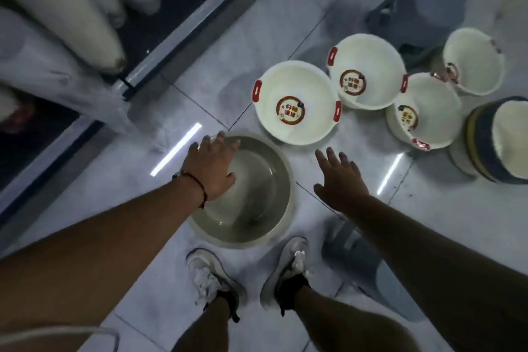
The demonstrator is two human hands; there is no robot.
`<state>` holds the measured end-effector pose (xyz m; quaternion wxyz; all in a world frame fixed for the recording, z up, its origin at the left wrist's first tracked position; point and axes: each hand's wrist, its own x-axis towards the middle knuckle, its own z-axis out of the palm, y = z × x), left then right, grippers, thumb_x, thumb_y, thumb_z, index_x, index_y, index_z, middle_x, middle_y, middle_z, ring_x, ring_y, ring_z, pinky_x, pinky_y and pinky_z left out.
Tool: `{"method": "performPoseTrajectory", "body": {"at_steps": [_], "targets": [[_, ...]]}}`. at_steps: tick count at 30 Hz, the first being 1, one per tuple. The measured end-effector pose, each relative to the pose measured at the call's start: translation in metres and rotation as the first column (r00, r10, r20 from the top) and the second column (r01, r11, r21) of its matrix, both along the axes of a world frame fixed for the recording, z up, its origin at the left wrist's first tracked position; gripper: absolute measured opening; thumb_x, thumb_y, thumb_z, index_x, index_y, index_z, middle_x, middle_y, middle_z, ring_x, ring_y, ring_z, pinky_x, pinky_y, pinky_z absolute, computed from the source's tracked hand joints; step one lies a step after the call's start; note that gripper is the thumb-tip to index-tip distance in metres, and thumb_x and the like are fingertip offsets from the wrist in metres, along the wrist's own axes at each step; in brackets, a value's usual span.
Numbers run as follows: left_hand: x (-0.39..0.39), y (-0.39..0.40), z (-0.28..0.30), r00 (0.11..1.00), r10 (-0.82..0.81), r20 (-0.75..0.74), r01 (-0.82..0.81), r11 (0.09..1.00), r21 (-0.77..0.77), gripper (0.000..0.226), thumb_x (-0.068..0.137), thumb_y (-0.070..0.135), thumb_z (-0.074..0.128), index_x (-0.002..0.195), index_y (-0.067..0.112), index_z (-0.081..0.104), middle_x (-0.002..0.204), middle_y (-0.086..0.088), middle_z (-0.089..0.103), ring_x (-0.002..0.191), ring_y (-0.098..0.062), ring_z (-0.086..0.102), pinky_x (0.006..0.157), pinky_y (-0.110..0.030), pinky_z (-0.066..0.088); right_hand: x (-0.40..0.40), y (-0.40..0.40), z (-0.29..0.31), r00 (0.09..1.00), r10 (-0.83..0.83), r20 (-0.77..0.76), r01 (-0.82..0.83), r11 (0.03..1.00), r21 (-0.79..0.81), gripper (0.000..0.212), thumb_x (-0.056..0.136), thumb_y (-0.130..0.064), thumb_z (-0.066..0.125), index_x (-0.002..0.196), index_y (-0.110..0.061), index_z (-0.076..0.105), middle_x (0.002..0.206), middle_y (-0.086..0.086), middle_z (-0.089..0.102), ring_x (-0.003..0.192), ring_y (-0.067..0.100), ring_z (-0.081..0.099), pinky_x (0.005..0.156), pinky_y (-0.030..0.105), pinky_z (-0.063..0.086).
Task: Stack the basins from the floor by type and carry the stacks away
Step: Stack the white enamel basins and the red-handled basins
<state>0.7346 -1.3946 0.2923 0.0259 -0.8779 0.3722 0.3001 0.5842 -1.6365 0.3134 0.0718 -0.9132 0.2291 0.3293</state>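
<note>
Since the grey basin [251,194] on the floor [428,223] at the person's feet looks like thin, light, smooth plastic, its rim seems the best hold; the left hand [211,169] hangs flat over it, the right hand [340,177] spread toward the white basins [297,103] beyond.

We note glossy, mirror-like floor tiles [257,37]. Grey basin [257,194] under the left hand [211,169]: smooth plastic, slight sheen. White basins [294,103] beyond the fingers: smooth glossy plastic, red handles.
</note>
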Motion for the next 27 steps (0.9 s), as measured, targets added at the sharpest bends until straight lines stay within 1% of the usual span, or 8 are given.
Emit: {"method": "performPoseTrajectory", "body": {"at_steps": [4, 7, 11, 15, 18, 22, 24, 27], "targets": [[0.011, -0.056, 0.063, 0.997, -0.062, 0.054, 0.064, 0.997, -0.04, 0.078, 0.094, 0.054, 0.043, 0.156, 0.028, 0.002, 0.163, -0.013, -0.003, 0.148, -0.038, 0.008, 0.119, -0.052, 0.013, 0.005, -0.034, 0.058, 1.0, 0.015, 0.007, -0.015, 1.0, -0.006, 0.085, 0.093, -0.041, 0.054, 0.156, -0.022, 0.001, 0.164, 0.009, 0.001, 0.15, 0.035, 0.002, 0.121, 0.051, 0.009], [0.011, -0.095, 0.065, 0.995, -0.08, 0.064, 0.081, 0.996, -0.022, 0.076, 0.094, 0.055, 0.042, 0.156, 0.031, 0.004, 0.163, -0.014, -0.005, 0.148, -0.039, 0.006, 0.119, -0.051, 0.013, 0.01, -0.076, 0.061, 0.999, 0.036, -0.006, -0.036, 0.999, 0.013, 0.084, 0.093, -0.04, 0.052, 0.157, -0.023, 0.001, 0.164, 0.01, -0.001, 0.15, 0.036, -0.001, 0.121, 0.051, 0.007], [0.007, -0.156, 0.028, 0.998, -0.065, 0.027, 0.062, 0.994, 0.095, 0.074, 0.094, 0.056, 0.042, 0.155, 0.034, 0.006, 0.162, -0.016, -0.006, 0.147, -0.044, 0.005, 0.119, -0.053, 0.013, 0.023, -0.148, 0.026, 0.998, 0.052, -0.037, -0.05, 0.997, 0.053, 0.083, 0.093, -0.039, 0.053, 0.157, -0.022, 0.002, 0.164, 0.011, -0.001, 0.149, 0.037, -0.002, 0.121, 0.053, 0.006], [0.009, -0.227, -0.03, 1.0, 0.029, -0.01, -0.027, 0.985, 0.172, 0.074, 0.093, 0.059, 0.041, 0.155, 0.034, 0.007, 0.163, -0.016, -0.003, 0.147, -0.042, 0.009, 0.118, -0.053, 0.016, 0.039, -0.217, -0.025, 0.995, 0.093, -0.043, -0.088, 0.991, 0.098, 0.081, 0.093, -0.034, 0.053, 0.156, -0.022, 0.003, 0.164, 0.011, -0.002, 0.149, 0.038, -0.003, 0.121, 0.053, 0.004], [0.006, -0.28, -0.075, 0.994, 0.101, -0.042, -0.09, 0.973, 0.213, 0.074, 0.091, 0.059, 0.044, 0.154, 0.033, 0.013, 0.162, -0.018, 0.005, 0.144, -0.043, 0.018, 0.115, -0.054, 0.024, 0.048, -0.265, -0.064, 0.975, 0.212, -0.065, -0.202, 0.97, 0.131, 0.078, 0.095, -0.031, 0.049, 0.156, -0.021, 0.001, 0.163, 0.013, -0.005, 0.149, 0.039, -0.006, 0.12, 0.055, 0.003], [0.008, -0.332, -0.124, 0.995, 0.098, -0.02, -0.09, 0.964, 0.249, 0.074, 0.092, 0.057, 0.044, 0.154, 0.029, 0.016, 0.161, -0.02, 0.009, 0.142, -0.042, 0.022, 0.112, -0.051, 0.028, 0.066, -0.313, -0.114, 0.924, 0.379, -0.053, -0.372, 0.922, 0.111, 0.075, 0.096, -0.032, 0.046, 0.156, -0.02, 0.003, 0.163, 0.014, -0.002, 0.149, 0.04, -0.002, 0.12, 0.055, 0.005], [0.011, -0.347, -0.141, 0.99, 0.142, -0.008, -0.135, 0.958, 0.252, 0.071, 0.092, 0.055, 0.044, 0.153, 0.028, 0.019, 0.16, -0.018, 0.011, 0.14, -0.04, 0.025, 0.109, -0.052, 0.031, 0.078, -0.326, -0.135, 0.928, 0.37, -0.046, -0.361, 0.923, 0.13, 0.076, 0.095, -0.034, 0.048, 0.156, -0.021, 0.005, 0.163, 0.014, 0.0, 0.149, 0.04, 0.0, 0.12, 0.055, 0.006], [0.018, -0.353, -0.167, 0.979, 0.203, -0.002, -0.194, 0.938, 0.288, 0.068, 0.094, 0.053, 0.042, 0.153, 0.029, 0.017, 0.161, -0.017, 0.006, 0.142, -0.04, 0.021, 0.109, -0.052, 0.029, 0.091, -0.334, -0.161, 0.943, 0.332, -0.036, -0.322, 0.932, 0.166, 0.077, 0.095, -0.036, 0.05, 0.156, -0.022, 0.006, 0.163, 0.014, 0.001, 0.149, 0.04, 0.001, 0.12, 0.055, 0.006]]}}
